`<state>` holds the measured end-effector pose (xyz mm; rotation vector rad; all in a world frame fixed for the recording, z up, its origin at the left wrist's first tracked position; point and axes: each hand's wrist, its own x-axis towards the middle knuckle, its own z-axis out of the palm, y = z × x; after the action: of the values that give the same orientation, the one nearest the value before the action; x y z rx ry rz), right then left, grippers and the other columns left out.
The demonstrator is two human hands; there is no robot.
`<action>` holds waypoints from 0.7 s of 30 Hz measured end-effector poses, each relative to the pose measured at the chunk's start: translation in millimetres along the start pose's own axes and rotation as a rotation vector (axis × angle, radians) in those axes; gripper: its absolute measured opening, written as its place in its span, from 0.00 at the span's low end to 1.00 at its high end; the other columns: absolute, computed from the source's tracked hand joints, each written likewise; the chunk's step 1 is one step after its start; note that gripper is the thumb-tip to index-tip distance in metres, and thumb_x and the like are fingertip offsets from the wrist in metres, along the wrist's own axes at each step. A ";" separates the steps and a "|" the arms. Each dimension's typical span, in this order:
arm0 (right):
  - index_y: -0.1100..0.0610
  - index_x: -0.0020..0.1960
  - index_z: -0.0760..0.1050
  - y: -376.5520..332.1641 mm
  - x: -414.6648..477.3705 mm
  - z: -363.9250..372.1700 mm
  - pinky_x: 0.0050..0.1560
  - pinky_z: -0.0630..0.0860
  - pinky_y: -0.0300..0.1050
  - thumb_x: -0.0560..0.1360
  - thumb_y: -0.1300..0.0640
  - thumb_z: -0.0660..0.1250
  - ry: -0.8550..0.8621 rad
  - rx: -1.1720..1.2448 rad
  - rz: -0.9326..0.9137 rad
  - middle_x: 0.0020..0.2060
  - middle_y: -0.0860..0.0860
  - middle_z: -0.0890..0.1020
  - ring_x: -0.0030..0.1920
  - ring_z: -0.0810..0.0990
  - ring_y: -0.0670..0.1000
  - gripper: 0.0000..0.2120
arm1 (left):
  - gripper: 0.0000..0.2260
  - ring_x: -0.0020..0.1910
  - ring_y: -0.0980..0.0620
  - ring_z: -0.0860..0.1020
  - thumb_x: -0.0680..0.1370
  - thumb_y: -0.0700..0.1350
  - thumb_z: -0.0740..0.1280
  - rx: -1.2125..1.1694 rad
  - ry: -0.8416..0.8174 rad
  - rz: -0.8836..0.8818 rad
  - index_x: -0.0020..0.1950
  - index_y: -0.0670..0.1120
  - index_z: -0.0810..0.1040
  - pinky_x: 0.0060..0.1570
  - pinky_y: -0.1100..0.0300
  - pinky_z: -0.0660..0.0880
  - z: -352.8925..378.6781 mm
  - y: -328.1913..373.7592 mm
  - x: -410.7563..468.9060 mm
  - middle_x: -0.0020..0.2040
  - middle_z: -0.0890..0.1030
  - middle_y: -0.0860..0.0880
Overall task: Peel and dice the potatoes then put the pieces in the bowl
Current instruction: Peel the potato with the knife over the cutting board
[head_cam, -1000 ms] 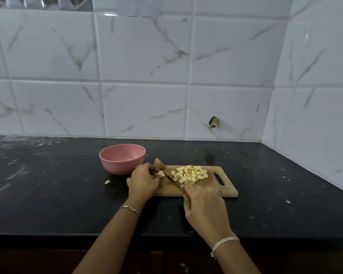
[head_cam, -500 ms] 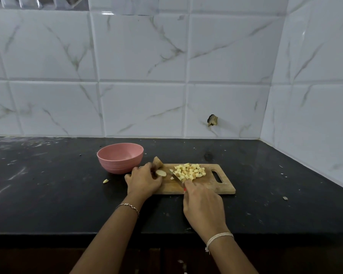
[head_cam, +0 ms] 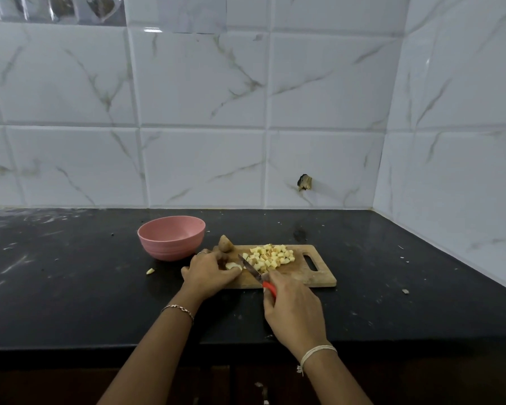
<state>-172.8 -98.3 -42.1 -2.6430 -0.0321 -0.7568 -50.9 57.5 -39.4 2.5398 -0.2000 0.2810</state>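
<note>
Head: potato slice (head_cam: 233,266) at left grip (head_cam: 212,273)

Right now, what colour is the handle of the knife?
Red. The knife handle shows best in the head view, gripped by the right hand.

- Nothing readable anywhere in this shot: no text, brand, number or sign.
- The pink bowl (head_cam: 171,239) is plain, and so is the wooden cutting board (head_cam: 313,273).
- The knife (head_cam: 256,274) shows no logo that can be made out on its blade or red handle.
- The wall tiles (head_cam: 202,83) only have marble veining.
</note>
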 end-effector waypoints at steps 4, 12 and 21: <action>0.42 0.61 0.71 0.3 0.8 -0.1 0.45 0.71 0.34 0.81 0.47 0.61 -0.020 -0.002 -0.014 0.48 0.42 0.78 0.47 0.75 0.41 0.10 | 0.17 0.53 0.53 0.79 0.67 0.59 0.75 -0.179 -0.078 0.004 0.53 0.54 0.84 0.57 0.51 0.76 -7.4 -8.5 -2.7 0.51 0.80 0.52; 0.42 0.62 0.73 -1.1 -0.7 -0.7 0.41 0.69 0.32 0.81 0.47 0.60 -0.047 -0.005 -0.036 0.46 0.40 0.78 0.42 0.72 0.40 0.11 | 0.14 0.47 0.58 0.81 0.67 0.52 0.79 -0.313 -0.053 -0.004 0.50 0.50 0.85 0.53 0.59 0.78 -8.3 -11.7 -3.3 0.45 0.84 0.53; 0.48 0.61 0.74 -11.1 17.1 0.4 0.51 0.77 0.44 0.79 0.54 0.63 -0.176 -0.126 -0.151 0.50 0.47 0.80 0.50 0.78 0.47 0.11 | 0.16 0.49 0.57 0.79 0.70 0.50 0.78 -0.279 -0.051 0.030 0.55 0.46 0.84 0.48 0.66 0.72 -4.5 -14.8 1.1 0.50 0.82 0.51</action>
<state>-159.4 -89.3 -29.6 -2.8461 -0.2424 -0.5880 -47.6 72.1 -43.3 2.2706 -0.2773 0.1852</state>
